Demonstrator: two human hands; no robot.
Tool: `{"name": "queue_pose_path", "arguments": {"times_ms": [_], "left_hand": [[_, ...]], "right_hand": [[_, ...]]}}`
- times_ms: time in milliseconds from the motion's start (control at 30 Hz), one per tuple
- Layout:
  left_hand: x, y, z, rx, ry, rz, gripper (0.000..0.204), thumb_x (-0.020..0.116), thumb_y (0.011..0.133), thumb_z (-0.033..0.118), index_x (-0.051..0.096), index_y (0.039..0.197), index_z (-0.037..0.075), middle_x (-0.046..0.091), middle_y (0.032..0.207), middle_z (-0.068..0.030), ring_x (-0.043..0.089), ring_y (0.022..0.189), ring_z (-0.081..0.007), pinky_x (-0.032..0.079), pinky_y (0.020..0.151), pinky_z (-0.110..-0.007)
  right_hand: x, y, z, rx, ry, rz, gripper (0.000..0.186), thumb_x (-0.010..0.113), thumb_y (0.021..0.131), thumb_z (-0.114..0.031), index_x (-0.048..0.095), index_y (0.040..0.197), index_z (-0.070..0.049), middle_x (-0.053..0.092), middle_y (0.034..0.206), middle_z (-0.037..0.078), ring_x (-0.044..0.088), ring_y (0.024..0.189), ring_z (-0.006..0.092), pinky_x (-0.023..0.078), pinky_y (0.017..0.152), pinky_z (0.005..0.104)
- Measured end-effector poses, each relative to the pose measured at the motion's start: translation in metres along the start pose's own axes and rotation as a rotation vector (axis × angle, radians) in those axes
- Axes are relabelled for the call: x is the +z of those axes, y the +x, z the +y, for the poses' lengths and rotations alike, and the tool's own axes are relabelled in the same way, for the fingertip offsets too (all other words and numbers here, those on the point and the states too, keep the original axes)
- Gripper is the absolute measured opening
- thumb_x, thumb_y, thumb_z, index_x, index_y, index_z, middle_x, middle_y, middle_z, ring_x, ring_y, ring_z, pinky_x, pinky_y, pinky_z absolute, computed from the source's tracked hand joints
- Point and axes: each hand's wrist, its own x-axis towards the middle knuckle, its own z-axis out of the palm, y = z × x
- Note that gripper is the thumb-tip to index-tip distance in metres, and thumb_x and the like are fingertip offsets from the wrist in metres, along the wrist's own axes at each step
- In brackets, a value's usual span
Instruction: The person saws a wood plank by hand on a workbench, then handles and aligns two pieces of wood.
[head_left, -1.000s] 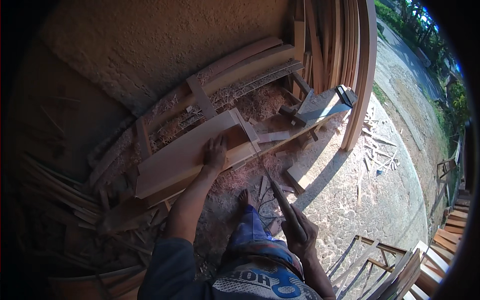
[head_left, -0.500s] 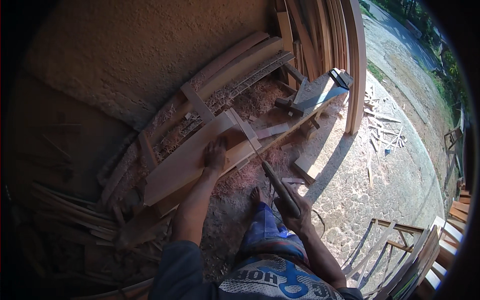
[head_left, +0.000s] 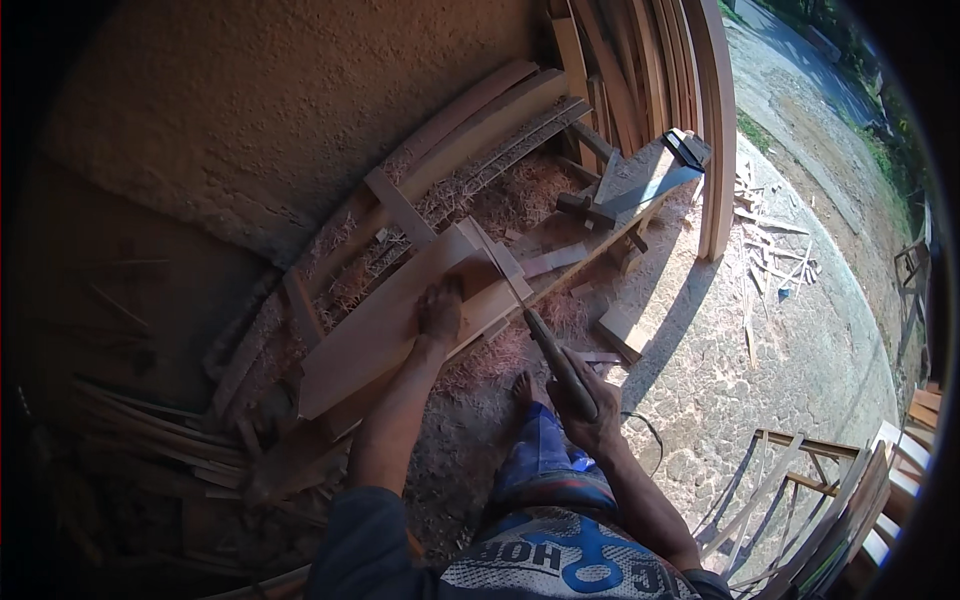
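My left hand (head_left: 439,312) rests on a pale wooden board (head_left: 372,342) lying on another timber piece, its fingers apart and pressed on the top. My right hand (head_left: 590,405) is closed round the long handle of a saw-like tool (head_left: 547,343). The tool's thin blade runs up from the handle across the board's right end. A dark cable loops beside my right forearm.
A low timber frame (head_left: 399,205) covered in shavings stands along a rough wall (head_left: 260,120). Upright planks (head_left: 712,130) lean at the back right, beside a plank bench (head_left: 650,186). Offcuts (head_left: 775,255) litter the concrete, and a wooden frame (head_left: 800,450) lies lower right.
My right hand and the tool have moved upward toward the board, the blade reaching farther along its end. My left hand stays on the board. The whole view has shifted somewhat.
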Motion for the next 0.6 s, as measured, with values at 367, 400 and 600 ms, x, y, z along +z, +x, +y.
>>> {"name": "queue_pose_path", "arguments": {"times_ms": [367, 400, 600], "left_hand": [[0.025, 0.035, 0.021, 0.042, 0.126, 0.101, 0.054, 0.064, 0.085, 0.018, 0.052, 0.135, 0.004, 0.06, 0.126, -0.0178, 0.056, 0.118, -0.0385, 0.052, 0.093, -0.048], [0.027, 0.028, 0.021, 0.077, 0.121, 0.154, 0.053, 0.064, 0.085, 0.018, 0.053, 0.135, 0.003, 0.06, 0.126, -0.0181, 0.056, 0.118, -0.0378, 0.052, 0.093, -0.048], [0.052, 0.021, -0.004, 0.116, 0.142, 0.241, 0.052, 0.064, 0.085, 0.02, 0.055, 0.134, 0.003, 0.06, 0.127, -0.0176, 0.056, 0.12, -0.0348, 0.051, 0.095, -0.047]], "right_hand": [[-0.008, 0.011, 0.01, -0.011, -0.039, -0.075, 0.054, 0.076, 0.086, -0.015, 0.059, 0.137, -0.008, 0.072, 0.099, 0.017, 0.073, 0.083, 0.0282, 0.055, 0.072, 0.0356], [-0.012, 0.008, 0.007, 0.048, -0.03, -0.105, 0.054, 0.076, 0.085, -0.014, 0.059, 0.136, -0.008, 0.073, 0.107, 0.017, 0.075, 0.09, 0.0284, 0.056, 0.076, 0.0353], [-0.039, -0.052, -0.004, -0.142, -0.129, -0.04, 0.056, 0.078, 0.084, -0.015, 0.058, 0.136, -0.005, 0.072, 0.094, 0.019, 0.073, 0.075, 0.0292, 0.056, 0.064, 0.0359]]}}
